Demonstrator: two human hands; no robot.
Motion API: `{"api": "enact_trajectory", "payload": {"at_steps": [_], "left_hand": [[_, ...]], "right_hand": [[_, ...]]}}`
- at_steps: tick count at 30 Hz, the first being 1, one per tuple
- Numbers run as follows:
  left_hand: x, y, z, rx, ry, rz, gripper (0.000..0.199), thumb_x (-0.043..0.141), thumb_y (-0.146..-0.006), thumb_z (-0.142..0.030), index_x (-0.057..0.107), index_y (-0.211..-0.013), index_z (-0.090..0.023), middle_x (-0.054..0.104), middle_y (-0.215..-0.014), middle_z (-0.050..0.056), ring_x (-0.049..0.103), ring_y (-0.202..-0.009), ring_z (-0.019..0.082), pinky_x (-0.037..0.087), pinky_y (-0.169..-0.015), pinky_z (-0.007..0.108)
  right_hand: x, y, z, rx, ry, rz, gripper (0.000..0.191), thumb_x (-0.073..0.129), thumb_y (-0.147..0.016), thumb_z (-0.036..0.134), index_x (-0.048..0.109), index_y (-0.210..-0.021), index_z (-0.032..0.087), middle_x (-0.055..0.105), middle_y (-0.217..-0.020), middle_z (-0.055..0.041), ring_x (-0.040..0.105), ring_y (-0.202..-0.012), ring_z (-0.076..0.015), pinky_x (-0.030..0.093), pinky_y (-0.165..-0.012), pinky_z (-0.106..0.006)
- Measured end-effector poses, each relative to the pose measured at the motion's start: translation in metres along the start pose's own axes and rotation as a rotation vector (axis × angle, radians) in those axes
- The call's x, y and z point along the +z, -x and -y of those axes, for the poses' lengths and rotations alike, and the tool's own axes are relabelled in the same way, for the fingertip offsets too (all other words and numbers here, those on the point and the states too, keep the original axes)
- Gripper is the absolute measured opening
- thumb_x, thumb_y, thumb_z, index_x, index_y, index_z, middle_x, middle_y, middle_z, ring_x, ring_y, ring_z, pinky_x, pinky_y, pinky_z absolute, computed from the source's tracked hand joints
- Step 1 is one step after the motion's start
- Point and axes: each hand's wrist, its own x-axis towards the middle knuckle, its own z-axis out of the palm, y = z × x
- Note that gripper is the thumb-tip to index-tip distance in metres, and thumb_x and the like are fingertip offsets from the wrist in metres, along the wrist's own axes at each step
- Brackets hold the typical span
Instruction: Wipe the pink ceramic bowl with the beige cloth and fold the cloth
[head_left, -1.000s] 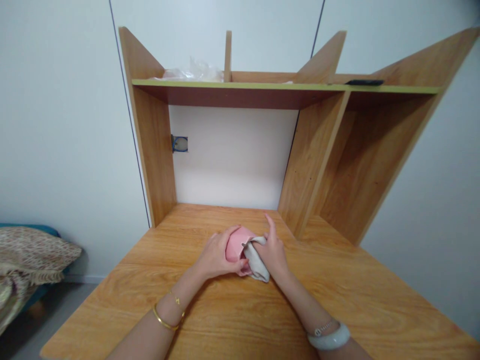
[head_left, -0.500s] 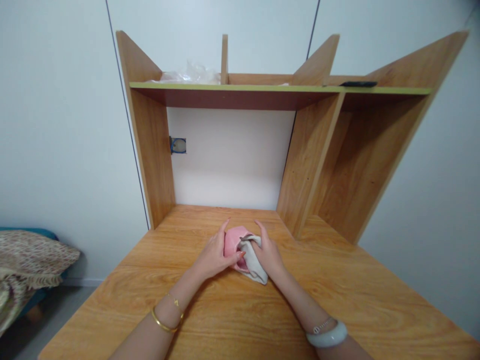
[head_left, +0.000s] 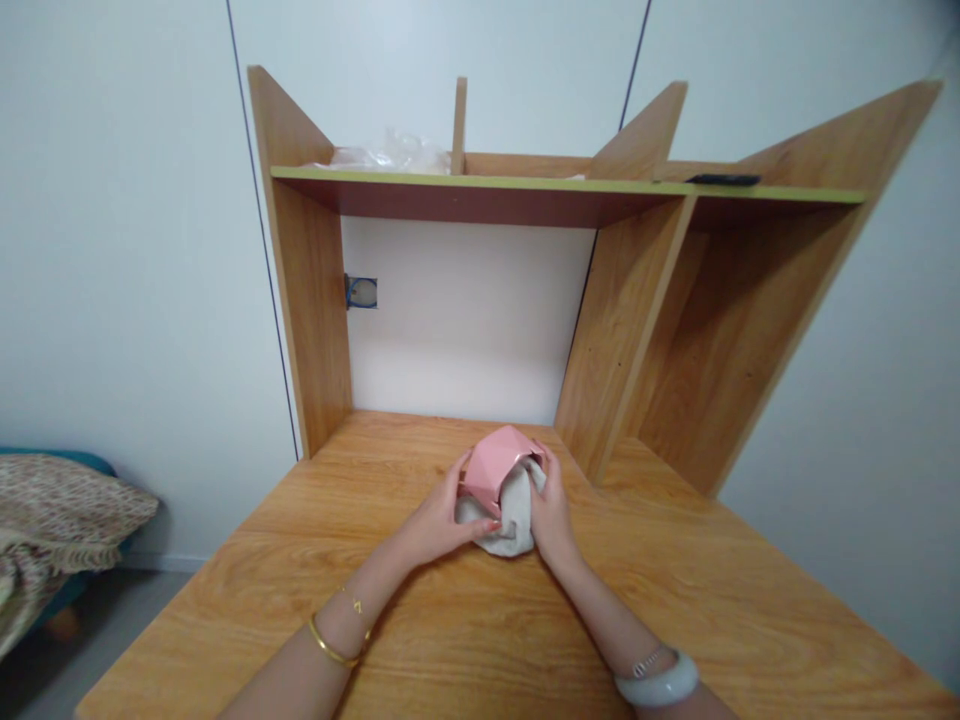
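Observation:
A glossy pink faceted container (head_left: 495, 466), like a small pot or bowl, is tilted with its opening toward me and to the right. My left hand (head_left: 439, 515) grips its left side, thumb near the lower rim and fingers behind. A light grey cloth (head_left: 514, 518) is bunched at the opening and hangs below it. My right hand (head_left: 551, 510) holds the cloth against the container's right rim, thumb pressed into the folds. The container's inside is hidden by the cloth.
Both hands work over a wooden desk (head_left: 420, 640). Behind stands a wooden hutch (head_left: 480, 200) with a clear plastic bag (head_left: 397, 152) and a flat black object (head_left: 724, 180) on its shelf. A wall socket opening (head_left: 363, 292) shows inside. A patterned blanket (head_left: 67, 510) lies at far left.
The container has been turned and tipped, so more of its faceted outside shows. The cloth has bunched closer under the rim, and my right fingers have closed in on the rim.

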Motion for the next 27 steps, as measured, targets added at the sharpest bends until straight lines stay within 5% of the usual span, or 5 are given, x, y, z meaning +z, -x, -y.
{"api": "enact_trajectory", "payload": {"at_steps": [4,9,19,27], "left_hand": [[0.001,0.001,-0.003,-0.016,0.024,0.018,0.071,0.066,-0.070,-0.040,0.032,-0.127,-0.015,0.047,-0.124,0.012,0.045,-0.112,0.024,0.035,-0.096,0.038],[0.002,0.000,-0.001,-0.030,-0.086,-0.099,0.061,0.065,-0.068,-0.034,0.039,-0.119,-0.014,0.054,-0.114,0.011,0.051,-0.103,0.023,0.039,-0.090,0.035],[-0.006,0.000,-0.006,-0.075,-0.476,-0.139,0.076,0.061,-0.064,-0.040,0.032,-0.130,-0.016,0.060,-0.106,0.012,0.059,-0.090,0.029,0.045,-0.078,0.039],[-0.010,0.001,-0.001,-0.046,-0.619,-0.060,0.075,0.058,-0.065,-0.039,0.032,-0.131,-0.016,0.063,-0.100,0.010,0.059,-0.085,0.026,0.045,-0.079,0.036]], "right_hand": [[0.002,0.003,0.002,0.023,0.025,0.068,0.050,0.048,-0.075,0.030,0.037,-0.123,0.022,0.053,-0.118,-0.0083,0.052,-0.106,-0.0187,0.037,-0.093,-0.036],[0.004,0.006,0.004,0.039,0.047,0.099,0.054,0.049,-0.074,0.030,0.035,-0.125,0.019,0.057,-0.111,-0.0088,0.057,-0.095,-0.0187,0.043,-0.084,-0.033],[-0.002,0.003,0.023,0.088,0.375,0.102,0.064,0.052,-0.070,0.033,0.033,-0.129,0.015,0.056,-0.058,0.0022,0.054,-0.050,-0.0169,0.038,-0.047,-0.024],[-0.005,0.004,0.027,-0.040,0.479,0.164,0.069,0.049,-0.069,0.024,0.025,-0.133,0.016,0.045,-0.050,0.0077,0.049,-0.047,-0.0152,0.034,-0.047,-0.022]]}}
